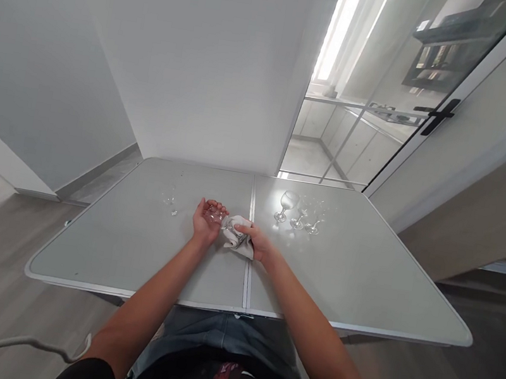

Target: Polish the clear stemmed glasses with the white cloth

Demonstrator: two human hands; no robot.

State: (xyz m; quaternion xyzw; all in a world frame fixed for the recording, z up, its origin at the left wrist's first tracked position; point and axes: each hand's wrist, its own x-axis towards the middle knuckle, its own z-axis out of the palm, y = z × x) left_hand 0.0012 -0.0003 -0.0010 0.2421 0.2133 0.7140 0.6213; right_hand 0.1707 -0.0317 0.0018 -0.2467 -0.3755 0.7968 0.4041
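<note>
My left hand (207, 221) is closed around the clear bowl of a stemmed glass (216, 214), which lies tilted on its side above the table. In my right hand (260, 243) is a white cloth (240, 249), bunched around the foot end of the same glass. The cloth and fingers hide part of the stem and foot. Both hands are close together over the table's middle seam.
Several clear stemmed glasses (288, 201) stand upright at the back right of the grey folding table (128, 247). Another clear glass item (169, 199), hard to make out, is at the back left. A wall and a glazed door (353, 128) lie beyond.
</note>
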